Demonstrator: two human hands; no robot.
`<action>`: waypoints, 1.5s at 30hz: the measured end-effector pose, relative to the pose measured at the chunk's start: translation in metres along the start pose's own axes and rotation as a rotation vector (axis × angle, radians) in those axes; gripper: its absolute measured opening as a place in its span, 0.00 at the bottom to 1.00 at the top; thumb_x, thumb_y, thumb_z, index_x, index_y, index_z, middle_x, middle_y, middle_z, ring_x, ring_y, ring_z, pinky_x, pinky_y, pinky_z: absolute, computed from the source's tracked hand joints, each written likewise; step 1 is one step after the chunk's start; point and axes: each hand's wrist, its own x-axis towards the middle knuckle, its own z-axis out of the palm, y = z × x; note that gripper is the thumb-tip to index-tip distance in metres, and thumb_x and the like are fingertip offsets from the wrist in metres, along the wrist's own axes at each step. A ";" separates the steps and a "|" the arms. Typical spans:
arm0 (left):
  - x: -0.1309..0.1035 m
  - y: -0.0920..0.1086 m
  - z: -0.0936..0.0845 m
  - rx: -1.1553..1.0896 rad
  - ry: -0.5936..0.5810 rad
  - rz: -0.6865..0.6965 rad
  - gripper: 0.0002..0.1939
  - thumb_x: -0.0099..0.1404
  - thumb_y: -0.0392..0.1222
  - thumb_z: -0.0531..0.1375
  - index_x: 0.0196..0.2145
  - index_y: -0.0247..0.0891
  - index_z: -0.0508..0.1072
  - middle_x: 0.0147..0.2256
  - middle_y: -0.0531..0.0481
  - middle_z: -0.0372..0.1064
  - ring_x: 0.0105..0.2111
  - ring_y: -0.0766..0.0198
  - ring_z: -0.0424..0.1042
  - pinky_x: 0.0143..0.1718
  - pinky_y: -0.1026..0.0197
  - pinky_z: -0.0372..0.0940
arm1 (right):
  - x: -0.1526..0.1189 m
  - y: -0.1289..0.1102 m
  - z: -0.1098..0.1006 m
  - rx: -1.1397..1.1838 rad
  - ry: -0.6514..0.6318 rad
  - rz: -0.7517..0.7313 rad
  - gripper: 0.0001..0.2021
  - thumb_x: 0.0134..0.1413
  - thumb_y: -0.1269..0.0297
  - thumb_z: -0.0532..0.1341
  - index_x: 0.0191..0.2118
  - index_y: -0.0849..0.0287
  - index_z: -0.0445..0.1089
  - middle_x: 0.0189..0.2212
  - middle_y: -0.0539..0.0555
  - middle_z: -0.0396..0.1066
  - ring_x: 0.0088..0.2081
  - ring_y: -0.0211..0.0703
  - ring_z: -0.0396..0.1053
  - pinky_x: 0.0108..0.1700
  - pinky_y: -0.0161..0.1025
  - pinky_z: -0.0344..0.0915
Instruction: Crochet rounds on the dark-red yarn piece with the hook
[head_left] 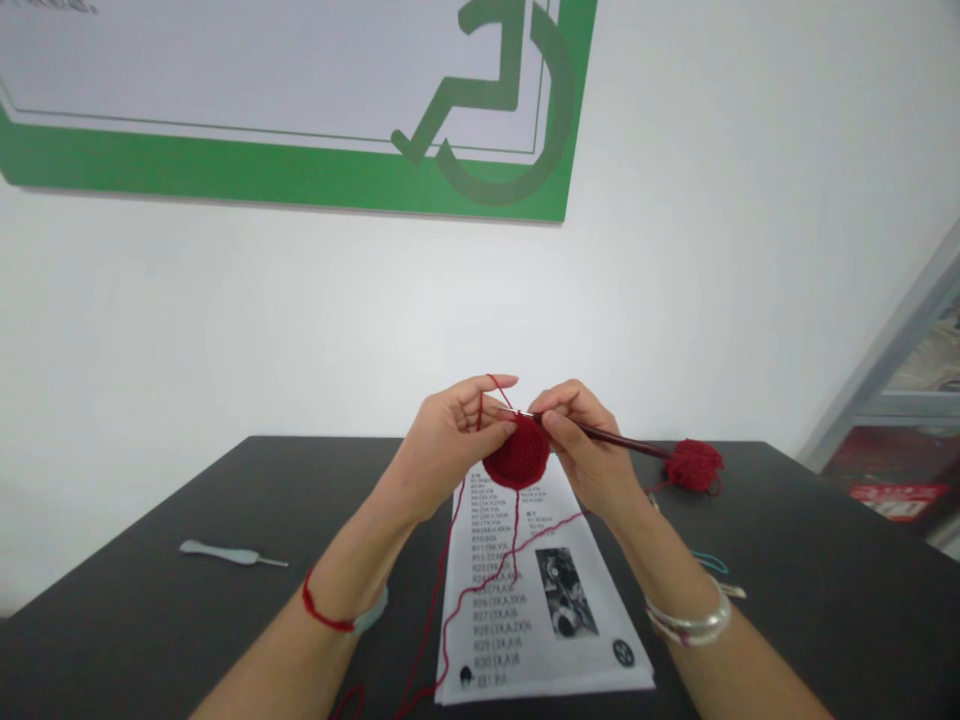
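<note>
Forearms enter from the bottom edge of the head view, a red string bracelet (324,612) on the left wrist and silver bangles (688,622) on the right. Left hand (448,440) is closed in a pinch on the rim of a red crocheted disc (519,452), index finger stretched out with the working yarn (491,385) looped over it. Right hand (592,445) is clenched around a dark red crochet hook (622,440), pencil-style, metal tip touching the disc's top edge. Disc is held in the air above the surface (825,560), over the top of a printed pattern sheet (540,600) that lies flat between the arms. Judging by the look of it: a flat round of several rows is worked, small next to the long row list on the sheet, so probably early, most rows left; which row is in hand cannot be told. Loose red yarn strand (450,600) trails from the disc down across the sheet toward the bottom edge. Small red yarn ball (694,465) sits on the surface just beyond the hook's handle end. Spare pale-handled hook (229,553) lies well apart on the left. Teal item (711,563) near the right forearm, too small to identify. Green-bordered wall sign (300,170) above, metal shelf (900,400) at right.
</note>
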 end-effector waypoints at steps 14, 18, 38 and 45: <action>-0.002 -0.005 0.004 -0.096 0.044 -0.008 0.16 0.53 0.30 0.65 0.41 0.35 0.72 0.25 0.55 0.70 0.25 0.70 0.66 0.29 0.64 0.60 | 0.001 0.008 -0.004 -0.085 -0.050 -0.086 0.04 0.50 0.67 0.65 0.33 0.52 0.70 0.28 0.48 0.68 0.28 0.38 0.63 0.29 0.36 0.60; -0.002 -0.006 0.000 -0.274 -0.057 -0.110 0.18 0.53 0.33 0.67 0.43 0.34 0.73 0.26 0.53 0.72 0.25 0.70 0.67 0.31 0.64 0.61 | 0.000 0.008 -0.003 -0.079 0.029 -0.088 0.04 0.51 0.69 0.64 0.33 0.52 0.70 0.29 0.48 0.70 0.29 0.38 0.64 0.30 0.36 0.60; 0.002 -0.008 0.001 -0.132 0.042 -0.023 0.18 0.52 0.29 0.65 0.42 0.32 0.71 0.24 0.57 0.72 0.24 0.71 0.69 0.30 0.66 0.63 | 0.002 -0.001 -0.006 -0.053 0.022 -0.197 0.02 0.52 0.67 0.65 0.31 0.54 0.71 0.26 0.47 0.68 0.27 0.36 0.63 0.28 0.35 0.60; 0.001 -0.006 0.003 -0.075 0.071 -0.026 0.19 0.51 0.31 0.65 0.42 0.32 0.70 0.23 0.57 0.73 0.23 0.71 0.70 0.29 0.66 0.64 | 0.006 -0.006 -0.016 0.035 -0.034 -0.143 0.05 0.52 0.68 0.65 0.30 0.55 0.69 0.23 0.47 0.71 0.23 0.36 0.65 0.23 0.33 0.61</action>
